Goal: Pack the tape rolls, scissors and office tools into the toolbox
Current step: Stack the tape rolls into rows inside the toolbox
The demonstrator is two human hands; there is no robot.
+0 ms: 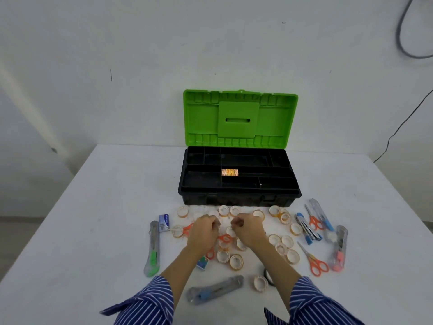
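Nearest, a grey utility knife [214,289] lies unpacked. Both the left hand [203,232] and right hand [248,229] are curled among scattered clear tape rolls [236,262]; whether anything is gripped cannot be told. Orange-handled scissors [312,260] remain out. Beyond, only one stack of tape rolls [229,172] is seen in the open black-and-green toolbox [239,194].

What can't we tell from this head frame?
- Left hand and right hand: fingers curled away from the camera, so whether either has a grip on a tape roll is hidden.
- Scissors between the hands: partly covered by the wrists.
- Toolbox: lower section hidden under the black tray.
- Small box: label too small to read.
- Dark object by the right forearm: mostly covered.
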